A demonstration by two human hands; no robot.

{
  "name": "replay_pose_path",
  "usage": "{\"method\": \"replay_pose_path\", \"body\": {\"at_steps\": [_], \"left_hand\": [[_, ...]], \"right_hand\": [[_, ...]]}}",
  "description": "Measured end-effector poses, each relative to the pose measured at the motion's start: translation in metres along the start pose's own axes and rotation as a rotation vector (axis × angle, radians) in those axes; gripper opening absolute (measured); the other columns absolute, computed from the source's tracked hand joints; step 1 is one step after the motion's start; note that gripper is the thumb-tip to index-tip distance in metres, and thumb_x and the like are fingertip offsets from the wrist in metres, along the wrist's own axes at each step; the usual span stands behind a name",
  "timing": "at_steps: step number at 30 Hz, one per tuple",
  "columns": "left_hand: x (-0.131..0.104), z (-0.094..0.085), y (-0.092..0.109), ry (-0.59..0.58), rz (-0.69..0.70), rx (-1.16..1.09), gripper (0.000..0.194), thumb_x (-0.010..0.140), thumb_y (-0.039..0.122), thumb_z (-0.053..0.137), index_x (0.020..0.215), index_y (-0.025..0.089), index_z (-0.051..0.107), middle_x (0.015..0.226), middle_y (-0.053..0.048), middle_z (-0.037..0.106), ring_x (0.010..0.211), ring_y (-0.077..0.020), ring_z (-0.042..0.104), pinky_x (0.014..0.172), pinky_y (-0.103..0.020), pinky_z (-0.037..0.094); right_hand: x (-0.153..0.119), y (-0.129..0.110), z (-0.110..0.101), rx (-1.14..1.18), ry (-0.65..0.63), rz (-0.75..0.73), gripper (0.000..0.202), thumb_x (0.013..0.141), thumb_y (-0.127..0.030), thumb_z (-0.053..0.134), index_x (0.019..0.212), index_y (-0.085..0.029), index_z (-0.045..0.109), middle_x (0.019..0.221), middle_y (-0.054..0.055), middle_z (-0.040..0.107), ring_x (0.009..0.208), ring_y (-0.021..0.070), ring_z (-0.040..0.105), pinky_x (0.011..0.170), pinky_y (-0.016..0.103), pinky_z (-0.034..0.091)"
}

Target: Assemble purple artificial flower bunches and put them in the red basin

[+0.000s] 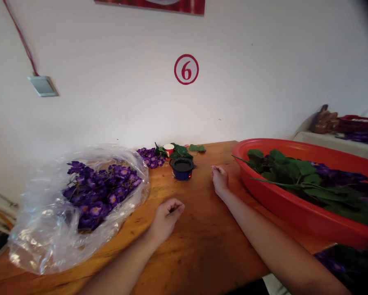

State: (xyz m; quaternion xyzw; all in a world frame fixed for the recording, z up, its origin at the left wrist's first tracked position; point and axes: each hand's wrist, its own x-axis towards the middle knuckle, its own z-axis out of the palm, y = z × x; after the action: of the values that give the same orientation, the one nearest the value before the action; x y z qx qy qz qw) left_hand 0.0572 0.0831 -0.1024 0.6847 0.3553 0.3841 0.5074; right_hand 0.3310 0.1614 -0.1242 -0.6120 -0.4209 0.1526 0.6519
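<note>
My left hand (168, 217) hovers over the wooden table between the clear plastic bag (45, 229) and the dark pot, its fingers curled toward the thumb with nothing visible in them. Farther forward, my right hand (220, 179) is closed with the fingertips together; the inside of its grip is hidden. Nearest to both is a small round dark-blue pot (182, 169) with a black top and a red light on its side. In the open bag lie purple artificial flowers (101, 192). To the right of my right hand, a red basin (264, 200) holds green leaves (294, 172) and purple flowers.
Against the wall, behind the pot, are a red-and-white cup (169, 148), loose green leaves (181, 150) and a purple flower bunch (152, 157). More flowers show below the basin at lower right. Another surface (340, 141) with flowers stands at far right.
</note>
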Motion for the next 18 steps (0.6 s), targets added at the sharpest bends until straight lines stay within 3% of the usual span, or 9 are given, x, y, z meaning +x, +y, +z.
{"method": "replay_pose_path", "body": {"at_steps": [4, 10, 18], "left_hand": [[0.0, 0.0, -0.004, -0.004, -0.002, 0.012, 0.028, 0.083, 0.043, 0.061, 0.074, 0.017, 0.063, 0.057, 0.003, 0.05, 0.054, -0.0105, 0.044, 0.052, -0.021, 0.032], [-0.001, 0.0, -0.003, -0.018, -0.004, 0.077, 0.027, 0.087, 0.041, 0.056, 0.076, 0.017, 0.061, 0.059, 0.003, 0.048, 0.056, -0.0106, 0.044, 0.054, -0.022, 0.032], [-0.003, 0.0, 0.0, -0.042, 0.013, 0.173, 0.022, 0.088, 0.034, 0.054, 0.076, 0.017, 0.063, 0.06, 0.002, 0.049, 0.059, -0.0115, 0.045, 0.056, -0.023, 0.032]], "right_hand": [[0.022, -0.001, 0.007, -0.019, 0.013, 0.031, 0.039, 0.078, -0.053, 0.051, 0.081, -0.016, 0.065, 0.062, 0.003, 0.058, 0.06, 0.0178, 0.052, 0.056, 0.028, 0.038], [0.05, 0.003, 0.029, -0.034, -0.097, 0.04, 0.031, 0.072, -0.044, 0.06, 0.084, -0.017, 0.068, 0.064, 0.002, 0.06, 0.062, 0.0169, 0.051, 0.058, 0.027, 0.038], [0.088, 0.024, 0.057, -0.035, -0.314, -0.003, 0.049, 0.064, -0.033, 0.073, 0.109, -0.014, 0.068, 0.061, -0.004, 0.055, 0.055, 0.0114, 0.044, 0.055, 0.025, 0.033]]}}
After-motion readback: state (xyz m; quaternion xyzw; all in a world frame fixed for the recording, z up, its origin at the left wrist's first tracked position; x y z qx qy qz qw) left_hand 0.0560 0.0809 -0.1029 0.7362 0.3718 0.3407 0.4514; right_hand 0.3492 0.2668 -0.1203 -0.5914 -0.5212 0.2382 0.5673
